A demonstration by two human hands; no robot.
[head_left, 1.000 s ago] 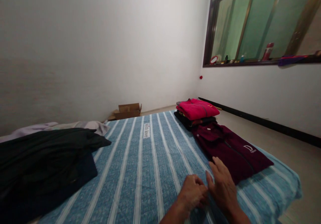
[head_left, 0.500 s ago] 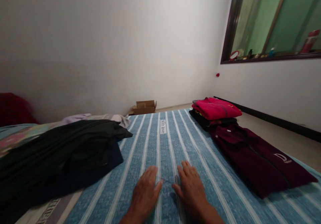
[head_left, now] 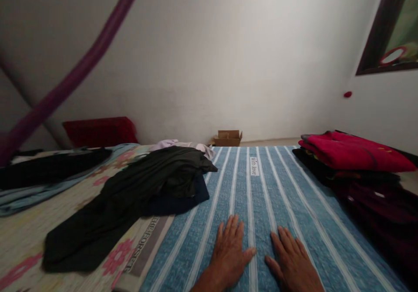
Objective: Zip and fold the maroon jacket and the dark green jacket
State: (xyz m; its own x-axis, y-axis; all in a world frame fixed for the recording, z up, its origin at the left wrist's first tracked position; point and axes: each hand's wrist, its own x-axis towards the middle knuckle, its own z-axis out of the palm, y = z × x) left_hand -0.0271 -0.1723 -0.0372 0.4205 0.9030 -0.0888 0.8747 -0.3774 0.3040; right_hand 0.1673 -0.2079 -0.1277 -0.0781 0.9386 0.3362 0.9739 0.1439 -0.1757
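Sheet (head_left: 287, 205) Stretches Beneath Left Hand (head_left: 228, 252) and Right Hand (head_left: 291, 259)

Both palms are out of sight, and the wrists run to the bottom edge of the frame. Maroon clothing (head_left: 382, 202) at lower right sinks into shadow and is cut off; a blurred purple tube (head_left: 76, 72) crosses the upper left, both ends outside the picture. The blue striped sheet lies directly under the fingers and runs on ahead of them to the center of the frame. Each hand is open, fingers slightly parted, thumb angled toward the other hand; how firmly they press cannot be told. Beyond the fingertips, stripes pass a "With love" label (head_left: 254, 166) to the far edge, near a cardboard box (head_left: 229, 139). Dark clothes (head_left: 156, 183) overlap the sheet's left edge, partly on floral bedding (head_left: 75, 207), while a pink garment (head_left: 354, 150) tops folded clothing at right, leaving open room between.
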